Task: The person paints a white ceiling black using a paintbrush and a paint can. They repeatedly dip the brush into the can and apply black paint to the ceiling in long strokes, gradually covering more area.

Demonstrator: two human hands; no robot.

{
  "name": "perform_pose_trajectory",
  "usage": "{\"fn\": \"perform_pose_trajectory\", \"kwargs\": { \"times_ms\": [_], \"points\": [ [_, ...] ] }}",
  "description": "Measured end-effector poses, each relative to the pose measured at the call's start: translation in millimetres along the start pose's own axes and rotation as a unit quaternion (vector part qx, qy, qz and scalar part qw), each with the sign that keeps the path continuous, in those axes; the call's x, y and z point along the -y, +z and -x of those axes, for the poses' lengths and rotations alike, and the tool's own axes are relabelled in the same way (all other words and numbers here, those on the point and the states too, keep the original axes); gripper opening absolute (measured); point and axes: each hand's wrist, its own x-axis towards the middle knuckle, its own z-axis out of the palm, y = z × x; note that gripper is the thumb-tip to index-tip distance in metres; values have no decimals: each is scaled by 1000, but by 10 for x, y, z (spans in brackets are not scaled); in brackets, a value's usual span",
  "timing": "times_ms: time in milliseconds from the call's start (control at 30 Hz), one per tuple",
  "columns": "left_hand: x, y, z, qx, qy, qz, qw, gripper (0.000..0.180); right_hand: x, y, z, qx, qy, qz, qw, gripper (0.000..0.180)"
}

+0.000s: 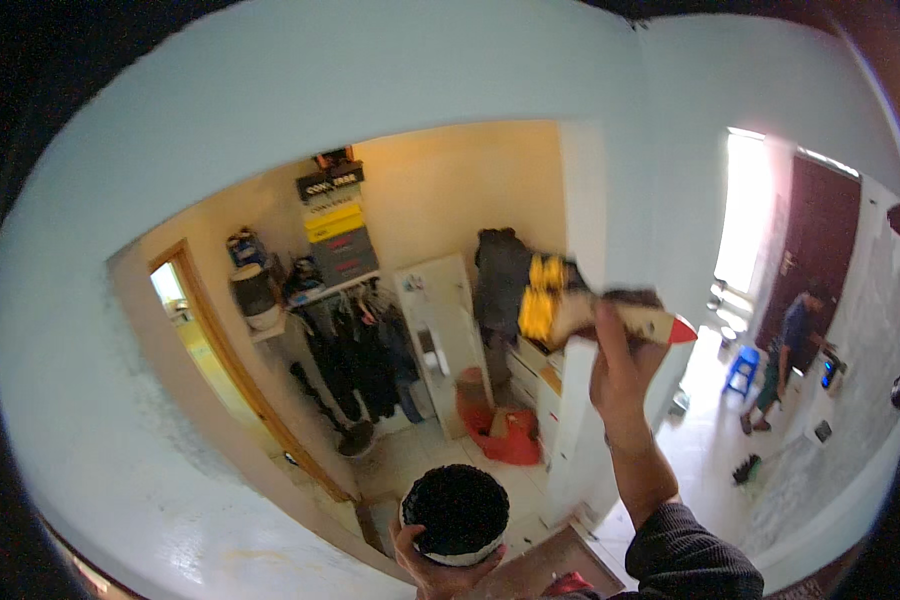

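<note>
Free air between right hand (625, 368) and round tub (460, 557) in left hand (442, 577), up to upper wall (370, 85). In the way: wall end (583, 200), behind brush (645, 320) from here; round tub blocks low centre.

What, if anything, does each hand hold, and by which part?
Right hand: a brush, by its handle. Left hand: a round container, from below, thumb at its rim.

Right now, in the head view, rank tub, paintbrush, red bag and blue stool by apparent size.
1. Tub
2. Paintbrush and red bag: too alike to rank, brush partly hidden
3. Blue stool
</note>
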Motion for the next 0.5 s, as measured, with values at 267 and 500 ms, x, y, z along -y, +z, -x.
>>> {"fn": "perform_pose_trajectory", "kwargs": {
  "times_ms": [267,500],
  "points": [
    [16,1003,306,65,42,2,997,108,527,-1440,560,-96,162,235,953,17],
    [93,1909,141,88,66,69,992,96,457,-1683,500,140,309,383,859,22]
  ]
}}
